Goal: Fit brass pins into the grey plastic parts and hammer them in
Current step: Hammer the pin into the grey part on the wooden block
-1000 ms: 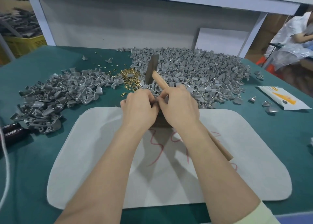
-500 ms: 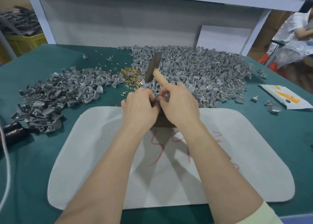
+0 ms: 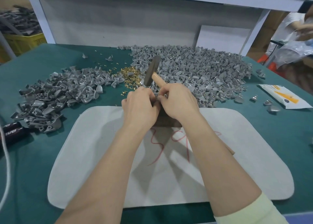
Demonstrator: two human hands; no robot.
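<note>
My left hand and my right hand meet fingertip to fingertip over a dark block at the far edge of the white mat. Together they pinch a small grey plastic part, mostly hidden by the fingers. My right hand also grips a hammer by its wooden handle, the dark head pointing up and away. Loose brass pins lie just beyond the hands. A large heap of grey parts spreads to the right, a smaller heap to the left.
The table has a green cover. A black object and a white cord lie at the left edge. A white packet with orange print and a few stray parts sit right. A person is at the back right.
Both hands stay together over the block, with only slight finger movement. The hammer keeps its place in my right hand.
</note>
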